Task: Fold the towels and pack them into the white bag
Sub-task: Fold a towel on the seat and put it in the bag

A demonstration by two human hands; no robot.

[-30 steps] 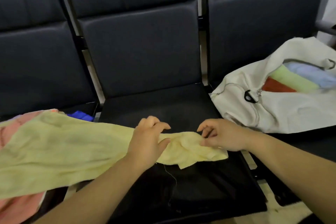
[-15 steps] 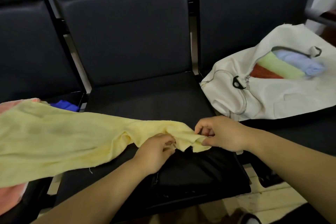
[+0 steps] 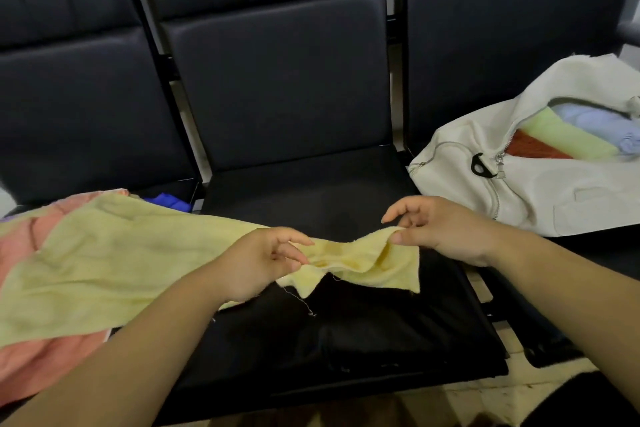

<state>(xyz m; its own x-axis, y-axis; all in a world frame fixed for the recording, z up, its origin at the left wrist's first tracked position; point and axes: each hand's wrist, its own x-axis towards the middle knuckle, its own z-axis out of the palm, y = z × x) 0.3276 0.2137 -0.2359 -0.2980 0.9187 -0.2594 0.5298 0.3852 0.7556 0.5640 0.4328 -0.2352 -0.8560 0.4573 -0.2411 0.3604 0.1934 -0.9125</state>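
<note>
At the far left a pink towel (image 3: 41,354) lies heaped on the left seat (image 3: 86,108) of a row of dark padded chairs, with a scrap of blue cloth (image 3: 168,201) showing behind it against the seat back. A pale yellow towel (image 3: 104,264) is spread over the pink one and stretches rightward across the gap onto the middle seat (image 3: 346,329). The person's left hand (image 3: 256,264) holds the yellow towel near its right end, thumb and fingertips closed on a bunched fold of the cloth, the forearm reaching in from the lower left. Between the two hands the towel sags in a short crumpled span, and a loose corner hangs down with a thin thread trailing from its edge. The right hand (image 3: 440,229) pinches the towel's upper right corner between thumb and index finger, the other fingers slightly curled above it. Farther right, on the right seat (image 3: 588,253), the white bag (image 3: 540,198) lies on its side with its zip open; inside it rolled towels show in orange (image 3: 533,147), light green (image 3: 561,135) and light blue (image 3: 595,121), packed side by side. A black pull tab (image 3: 479,165) hangs at the zip. No brand, label or writing can be read anywhere.
</note>
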